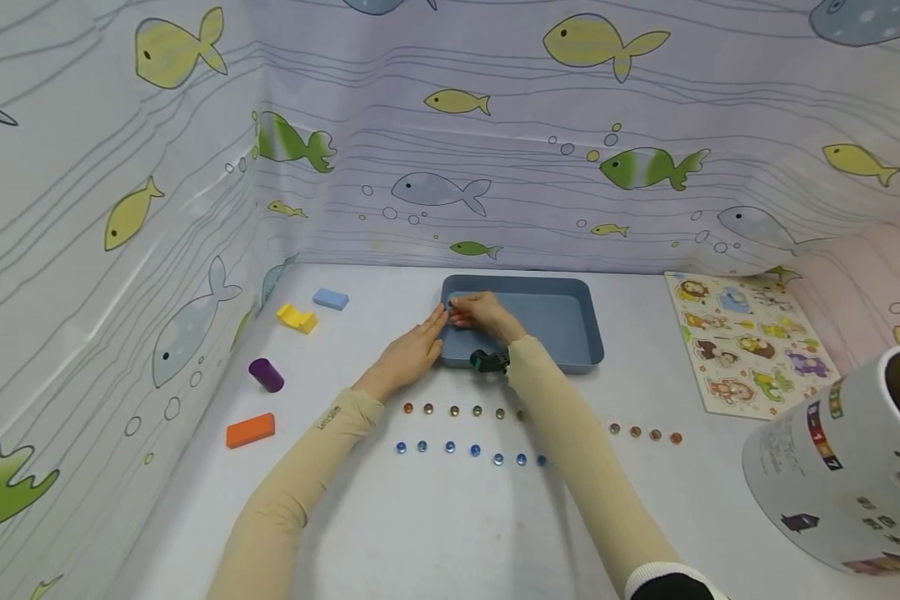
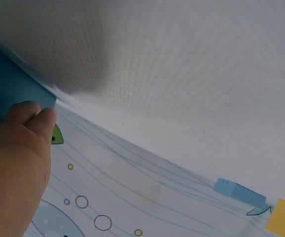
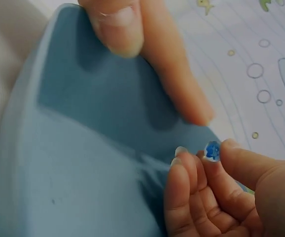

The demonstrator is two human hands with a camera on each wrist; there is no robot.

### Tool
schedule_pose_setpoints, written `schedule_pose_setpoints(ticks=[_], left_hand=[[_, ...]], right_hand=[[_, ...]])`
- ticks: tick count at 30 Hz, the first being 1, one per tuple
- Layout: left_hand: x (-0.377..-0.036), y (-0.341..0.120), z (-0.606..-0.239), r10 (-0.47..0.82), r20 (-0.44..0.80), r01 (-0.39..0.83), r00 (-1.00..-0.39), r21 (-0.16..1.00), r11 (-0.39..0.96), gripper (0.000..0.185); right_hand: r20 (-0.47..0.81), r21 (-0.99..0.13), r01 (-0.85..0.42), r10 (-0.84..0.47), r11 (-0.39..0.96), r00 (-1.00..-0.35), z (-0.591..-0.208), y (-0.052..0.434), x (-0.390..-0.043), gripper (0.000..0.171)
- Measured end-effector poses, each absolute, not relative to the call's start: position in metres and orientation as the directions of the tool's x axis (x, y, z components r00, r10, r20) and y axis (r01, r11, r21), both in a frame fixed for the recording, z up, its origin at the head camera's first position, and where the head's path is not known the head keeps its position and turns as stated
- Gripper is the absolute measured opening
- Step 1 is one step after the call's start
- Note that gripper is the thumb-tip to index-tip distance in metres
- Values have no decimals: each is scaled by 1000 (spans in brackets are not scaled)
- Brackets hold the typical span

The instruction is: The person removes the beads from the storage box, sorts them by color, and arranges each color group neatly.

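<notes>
My right hand [image 1: 483,313] is over the left part of a blue-grey rectangular tray [image 1: 555,321]. Its thumb and index finger pinch a small clear glass bead with a blue centre [image 3: 212,151], seen best in the right wrist view. At the tray's left rim is my left hand [image 1: 414,350], fingers stretched forward along the wall; the left wrist view shows this hand [image 2: 19,153] against the tray's blue side [image 2: 9,74]. Nearer me lie a row of blue glass beads [image 1: 450,447] and a row of amber and brownish ones [image 1: 454,411], partly hidden by the right sleeve.
To the left lie a blue block [image 1: 331,298], a yellow notched block [image 1: 297,317], a purple cylinder [image 1: 267,375] and an orange block [image 1: 251,431]. A sticker sheet [image 1: 750,346] is at right, behind a large white printed cylinder [image 1: 825,467]. A fish-print curtain stands behind.
</notes>
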State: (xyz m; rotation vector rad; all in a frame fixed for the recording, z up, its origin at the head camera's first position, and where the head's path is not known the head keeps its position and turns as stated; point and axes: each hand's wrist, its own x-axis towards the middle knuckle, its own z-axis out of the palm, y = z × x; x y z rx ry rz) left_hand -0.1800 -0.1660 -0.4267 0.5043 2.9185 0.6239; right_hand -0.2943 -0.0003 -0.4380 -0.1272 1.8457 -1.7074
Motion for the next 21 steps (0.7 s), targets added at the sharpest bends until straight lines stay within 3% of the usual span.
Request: schedule_pose_setpoints(ticks=[10,21], left_hand=[[-182,-165,-426,351,-43,303,-935,415,858,56],[-180,-164,-429,345,-37,300,-938,412,861,56]], right_hand=[[-412,-910,388,-442,150,-797,-411,28,-295,50],[-331,-937,344,-484,65,-810,-379,67,-278,54]])
